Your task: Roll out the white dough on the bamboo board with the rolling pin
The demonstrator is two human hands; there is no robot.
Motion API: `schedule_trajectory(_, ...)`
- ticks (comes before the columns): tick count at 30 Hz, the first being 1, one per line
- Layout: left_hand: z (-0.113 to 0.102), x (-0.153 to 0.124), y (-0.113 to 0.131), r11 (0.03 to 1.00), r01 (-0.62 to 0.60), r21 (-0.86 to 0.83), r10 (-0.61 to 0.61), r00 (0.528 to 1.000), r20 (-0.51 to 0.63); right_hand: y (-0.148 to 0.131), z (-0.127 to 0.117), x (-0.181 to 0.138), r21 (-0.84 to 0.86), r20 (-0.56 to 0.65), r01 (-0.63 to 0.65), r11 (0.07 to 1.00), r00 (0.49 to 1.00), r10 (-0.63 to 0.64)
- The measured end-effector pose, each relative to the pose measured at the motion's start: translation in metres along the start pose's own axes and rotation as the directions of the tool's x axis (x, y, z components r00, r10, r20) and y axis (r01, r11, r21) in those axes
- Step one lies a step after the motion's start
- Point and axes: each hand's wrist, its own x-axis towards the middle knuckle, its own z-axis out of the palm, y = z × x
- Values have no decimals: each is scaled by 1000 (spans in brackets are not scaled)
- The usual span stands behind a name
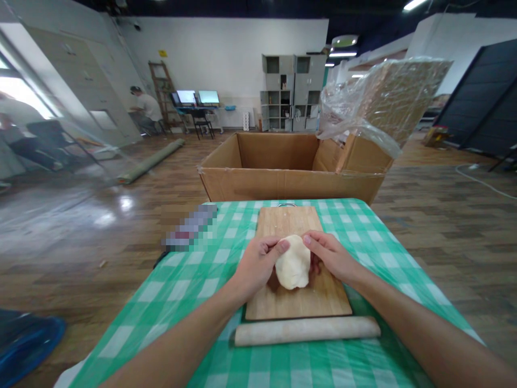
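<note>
A pale, flattened piece of dough (pixel 293 264) hangs between my hands above the wooden cutting board (pixel 283 306). My left hand (pixel 260 264) pinches its upper left edge, thumb on top. At the upper right edge, my right hand (pixel 328 253) grips it between thumb and fingers. The dough's lower edge droops freely, and some of my fingers are hidden behind it. Across the near end of the board, on the tablecloth, lies a wooden rolling pin (pixel 307 330).
A green and white checked cloth (pixel 194 302) covers the table. A blurred-out flat object (pixel 191 229) lies at its left edge. Beyond stands a large open cardboard box (pixel 291 184) with plastic-wrapped board. A seated person (pixel 147 108) is far back left; a blue plastic item (pixel 30 345) is lower left.
</note>
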Motion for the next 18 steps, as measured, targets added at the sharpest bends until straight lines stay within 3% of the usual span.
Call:
schedule_trajectory(5, 8, -4, 1, 999, 18, 38, -19, 999, 27, 5, 0, 1, -151, -94, 78, 985, 991, -93)
schedule_trajectory(11, 6, -2, -3, 969, 213, -126, -197, 972, 125, 5, -2, 3, -196, -167, 142, 970, 970, -175)
schedule_trajectory(15, 0, 3, -8, 961, 194, -197, -183, 980, 74, 5, -2, 4, -82, -218, 39, 996, 974, -56)
schedule_trajectory(18, -2, 4, -9, 968, 146, -206, -154, 988, -24, 4, -1, 5, 35, -117, -37, 999, 992, 41)
